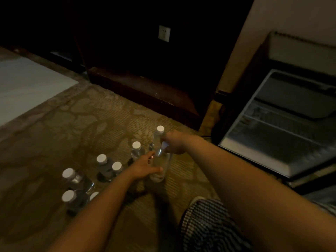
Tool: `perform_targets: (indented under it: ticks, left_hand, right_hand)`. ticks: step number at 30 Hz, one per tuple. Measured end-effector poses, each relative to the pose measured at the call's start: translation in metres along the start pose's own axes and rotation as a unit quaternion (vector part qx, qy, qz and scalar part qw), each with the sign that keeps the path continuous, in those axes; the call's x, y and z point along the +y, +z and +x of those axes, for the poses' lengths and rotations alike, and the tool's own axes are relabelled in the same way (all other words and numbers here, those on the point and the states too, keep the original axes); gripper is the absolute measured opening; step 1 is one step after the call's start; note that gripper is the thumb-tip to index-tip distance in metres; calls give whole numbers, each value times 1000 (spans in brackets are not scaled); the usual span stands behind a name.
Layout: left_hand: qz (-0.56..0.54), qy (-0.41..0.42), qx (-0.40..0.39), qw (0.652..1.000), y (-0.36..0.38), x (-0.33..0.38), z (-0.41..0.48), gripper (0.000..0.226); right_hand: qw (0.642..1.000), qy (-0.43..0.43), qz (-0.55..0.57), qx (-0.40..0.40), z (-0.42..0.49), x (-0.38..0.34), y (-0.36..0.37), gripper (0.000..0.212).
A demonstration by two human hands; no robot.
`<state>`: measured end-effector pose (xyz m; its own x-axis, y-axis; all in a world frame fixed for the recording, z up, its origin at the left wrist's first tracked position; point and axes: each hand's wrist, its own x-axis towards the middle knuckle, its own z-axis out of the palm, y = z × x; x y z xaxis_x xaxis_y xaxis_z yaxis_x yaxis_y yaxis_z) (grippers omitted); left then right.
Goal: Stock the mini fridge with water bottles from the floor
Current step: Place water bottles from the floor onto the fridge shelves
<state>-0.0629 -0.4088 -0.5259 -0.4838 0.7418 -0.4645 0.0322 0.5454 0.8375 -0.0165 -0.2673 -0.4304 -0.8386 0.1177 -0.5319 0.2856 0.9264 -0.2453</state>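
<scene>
Slipping is the risk: the right hand (175, 144) grips the tilted water bottle (161, 161) near its top, the spread left hand (143, 165) only touches it low down, so it may fall on the carpet (81, 124) and knock over the bottles (136, 149) beside it, near the open mini fridge (254, 157).

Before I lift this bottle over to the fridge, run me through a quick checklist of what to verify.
1. Right hand grips the bottle near its neck: ok.
2. Left hand at the bottle's lower body, firm hold: cannot tell.
3. White cap on that bottle: ok.
4. Mini fridge door open: ok.
5. Free room on the shelf inside: cannot tell, too dim.
6. Neighbouring bottle stands left of it, away from the fridge side: ok.
</scene>
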Motion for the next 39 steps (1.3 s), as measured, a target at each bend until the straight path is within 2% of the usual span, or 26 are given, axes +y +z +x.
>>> perform_targets:
  ticks: [13, 16, 19, 22, 26, 32, 35, 39]
  left_hand:
    - [24, 192, 31, 981, 31, 139, -34, 39]
    - [61, 213, 63, 973, 34, 158, -33, 35]
    - [108, 255, 80, 958, 58, 194, -41, 41]
    - [92, 273, 76, 955, 78, 220, -44, 26]
    - [84, 296, 75, 949, 124, 262, -37, 22]
    - [67, 299, 75, 949, 155, 286, -22, 24]
    - [67, 297, 59, 951, 175, 301, -5, 26]
    - [76, 290, 41, 953, 198, 311, 22, 41]
  right_hand:
    - [992, -7, -59, 107, -135, 33, -102, 32]
    - [993, -6, -36, 115, -157, 39, -116, 30]
    - [987, -2, 7, 158, -201, 66, -123, 31]
    - [978, -1, 9, 207, -229, 84, -125, 37]
    - [948, 31, 86, 305, -265, 130, -126, 37]
    - [899, 53, 220, 376, -267, 163, -108, 37]
    - [883, 72, 254, 388, -270, 196, -99, 36]
    - [860, 83, 344, 367, -268, 230, -82, 39]
